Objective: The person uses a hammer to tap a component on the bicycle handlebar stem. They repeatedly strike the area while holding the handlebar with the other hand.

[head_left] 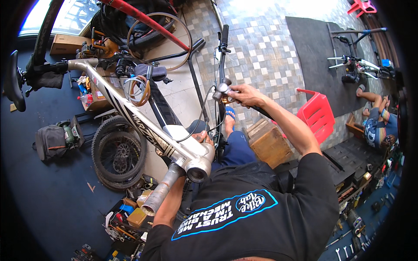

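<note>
right hand (246, 95) gripping hammer (222, 88) — open floor (261, 56), left hand (203, 137) at bicycle (191, 150) edge, grip unclear

- I wear the camera on my head, the left one of a side-by-side pair, and it looks steeply down.
- My shirt (244, 228) fills the lower middle, close to the lens.
- Beyond it, my left hand (203, 138) and right hand (244, 95) lie near the centre, seen from above.
- The tiled floor (261, 52) spreads farther off, toward the top edge.
- The fisheye reaches wide, from a saddle (13, 78) at the left to a co-worker (378, 119) at the right.
- Dark corners ring my view.
</note>
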Tool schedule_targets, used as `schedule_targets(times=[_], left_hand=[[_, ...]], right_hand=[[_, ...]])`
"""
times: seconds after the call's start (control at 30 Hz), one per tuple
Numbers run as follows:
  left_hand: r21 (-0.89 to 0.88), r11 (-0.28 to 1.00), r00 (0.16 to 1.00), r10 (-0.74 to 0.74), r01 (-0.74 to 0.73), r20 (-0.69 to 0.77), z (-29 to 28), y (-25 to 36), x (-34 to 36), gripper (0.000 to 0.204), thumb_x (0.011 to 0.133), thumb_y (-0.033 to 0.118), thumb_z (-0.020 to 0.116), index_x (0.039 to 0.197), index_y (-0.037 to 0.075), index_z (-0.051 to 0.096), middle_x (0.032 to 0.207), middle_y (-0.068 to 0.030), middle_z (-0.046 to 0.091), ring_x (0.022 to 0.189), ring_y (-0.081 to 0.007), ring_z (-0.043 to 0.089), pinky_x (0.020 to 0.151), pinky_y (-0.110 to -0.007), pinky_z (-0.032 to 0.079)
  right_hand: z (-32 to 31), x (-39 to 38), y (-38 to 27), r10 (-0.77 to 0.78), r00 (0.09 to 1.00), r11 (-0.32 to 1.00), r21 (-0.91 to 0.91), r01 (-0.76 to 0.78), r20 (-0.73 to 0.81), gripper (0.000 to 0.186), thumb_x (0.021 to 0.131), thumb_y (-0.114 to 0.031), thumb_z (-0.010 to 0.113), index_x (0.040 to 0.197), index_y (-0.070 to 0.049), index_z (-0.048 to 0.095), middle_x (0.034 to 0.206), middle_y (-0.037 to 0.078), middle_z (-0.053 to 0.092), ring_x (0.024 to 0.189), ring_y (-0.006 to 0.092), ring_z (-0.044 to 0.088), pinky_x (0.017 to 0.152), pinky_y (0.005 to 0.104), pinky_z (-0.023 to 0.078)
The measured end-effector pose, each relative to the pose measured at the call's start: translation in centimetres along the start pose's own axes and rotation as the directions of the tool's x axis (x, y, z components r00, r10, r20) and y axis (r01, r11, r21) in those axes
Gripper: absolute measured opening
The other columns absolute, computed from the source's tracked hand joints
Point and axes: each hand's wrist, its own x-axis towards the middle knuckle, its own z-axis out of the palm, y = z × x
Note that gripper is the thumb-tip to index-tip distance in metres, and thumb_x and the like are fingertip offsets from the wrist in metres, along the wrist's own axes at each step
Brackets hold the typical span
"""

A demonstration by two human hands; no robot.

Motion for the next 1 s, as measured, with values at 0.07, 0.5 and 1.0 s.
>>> schedule_targets(times=[0.07, 0.5, 1.0], left_hand=[[-0.051, 0.998, 0.999, 0.046, -0.047, -0.016, -0.4, -0.9, 0.0, 0.045, 0.1, 0.038, 0.061, 0.069, 0.006, 0.057, 0.066, -0.0074, 0.054, 0.064, -0.0195, 0.052, 0.058, -0.032, 0.044], [-0.062, 0.994, 0.995, 0.083, -0.087, -0.059, 0.1, -0.9, -0.1, 0.049, 0.1, 0.042, 0.059, 0.066, 0.006, 0.058, 0.067, -0.0093, 0.059, 0.064, -0.0202, 0.054, 0.057, -0.032, 0.043], [-0.118, 0.989, 0.996, 0.084, -0.087, -0.033, -1.2, -1.7, 0.5, 0.046, 0.1, 0.036, 0.06, 0.066, 0.006, 0.059, 0.065, -0.0067, 0.057, 0.069, -0.0228, 0.057, 0.063, -0.033, 0.046]], right_hand=[[1.6, 0.1, 0.0, -0.074, 0.99, 0.997, -0.025, 0.078, 0.12, 0.042, 0.101, -0.036, 0.058, 0.136, -0.013, 0.06, 0.064, -0.002, 0.049, 0.05, 0.0066, 0.046, 0.042, 0.0245, 0.039], [1.5, -3.5, -1.5, -0.252, 0.942, 0.961, -0.057, 0.271, 0.221, 0.078, 0.081, -0.004, 0.059, 0.155, -0.011, 0.034, 0.127, 0.018, 0.057, 0.108, 0.0245, 0.06, 0.091, 0.0366, 0.05], [3.6, -4.4, -3.4, -0.223, 0.935, 0.933, -0.219, 0.287, 0.277, 0.054, 0.092, -0.018, 0.062, 0.142, 0.0, 0.049, 0.116, 0.018, 0.068, 0.102, 0.0281, 0.065, 0.092, 0.0372, 0.049]])
